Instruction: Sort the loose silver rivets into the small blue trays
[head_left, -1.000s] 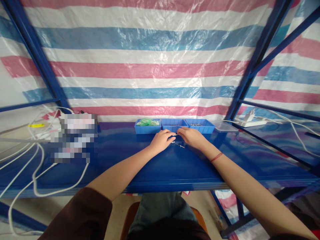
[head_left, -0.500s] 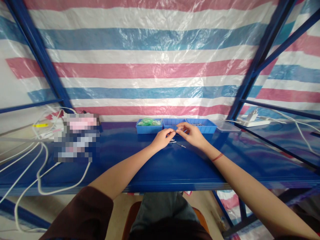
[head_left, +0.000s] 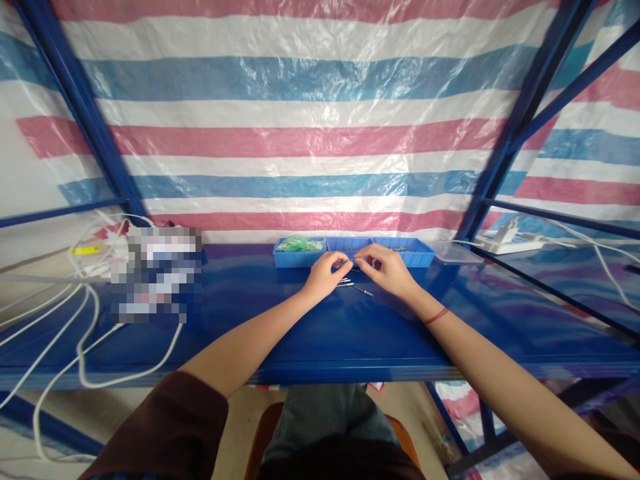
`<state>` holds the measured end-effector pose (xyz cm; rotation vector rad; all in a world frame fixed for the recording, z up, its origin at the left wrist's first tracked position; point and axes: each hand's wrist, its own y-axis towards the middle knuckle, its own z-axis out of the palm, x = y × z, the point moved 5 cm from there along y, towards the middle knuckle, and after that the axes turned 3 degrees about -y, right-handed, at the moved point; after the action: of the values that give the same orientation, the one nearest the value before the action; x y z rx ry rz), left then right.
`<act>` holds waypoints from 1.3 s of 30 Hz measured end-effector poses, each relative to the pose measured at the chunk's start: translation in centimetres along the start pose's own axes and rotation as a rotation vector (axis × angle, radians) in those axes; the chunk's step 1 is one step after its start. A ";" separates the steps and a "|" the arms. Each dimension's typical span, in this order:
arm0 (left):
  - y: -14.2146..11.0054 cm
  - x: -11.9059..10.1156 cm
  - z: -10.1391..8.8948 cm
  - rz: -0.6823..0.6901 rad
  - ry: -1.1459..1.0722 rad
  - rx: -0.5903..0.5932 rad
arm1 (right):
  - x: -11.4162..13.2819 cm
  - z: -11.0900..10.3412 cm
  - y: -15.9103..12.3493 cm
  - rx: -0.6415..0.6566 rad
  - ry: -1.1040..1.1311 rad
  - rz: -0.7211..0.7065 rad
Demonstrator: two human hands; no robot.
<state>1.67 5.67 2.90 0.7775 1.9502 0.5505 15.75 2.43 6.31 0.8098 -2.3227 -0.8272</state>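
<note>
My left hand (head_left: 328,273) is closed in a pinch above the blue table, thumb and forefinger pointing right. Facing it from the right, my right hand (head_left: 385,265) pinches too, its fingertips close to the left ones. Whatever the fingertips hold is too small to name. Below the hands lie several slim metal pins (head_left: 343,283), which look like blind rivets. One more such pin (head_left: 363,291) rests slightly apart, toward the right hand. Just behind is a blue compartment tray (head_left: 420,259); the hands hide part of its front.
The tray's left compartment has green-and-white packets (head_left: 297,245); small metal parts lie in the right one. A clear plastic lid (head_left: 457,252) is beside it. White cables (head_left: 83,347) trail over the left table edge. A power strip (head_left: 513,244) stands at the right.
The fingertips have moved slightly apart, with a small gap now between the two pinches. The pins on the table lie as before.
</note>
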 end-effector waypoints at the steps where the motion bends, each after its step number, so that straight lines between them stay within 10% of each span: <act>1: 0.0 0.0 -0.1 -0.008 0.010 -0.018 | -0.1 0.1 0.0 0.013 -0.014 0.005; 7: -0.4 0.4 0.2 -0.051 0.115 0.029 | -3.2 0.4 0.2 0.036 -0.094 0.228; 15: -1.6 -0.6 2.0 0.037 0.391 0.432 | -10.4 -3.7 -0.7 -0.191 -0.334 0.692; 20: -1.4 -0.2 2.2 0.054 0.399 0.451 | -10.0 -3.1 -0.8 -0.046 -0.322 0.601; 26: -1.3 -0.1 2.1 0.066 0.452 0.413 | -5.3 2.4 -0.6 0.382 -0.237 0.143; 39: -1.3 -0.1 1.1 -0.011 0.532 0.368 | -4.5 4.0 -0.7 0.448 -0.352 0.086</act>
<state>2.29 4.77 1.66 0.9099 2.5953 0.4226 16.42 6.54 1.90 0.7822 -2.8938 -0.4392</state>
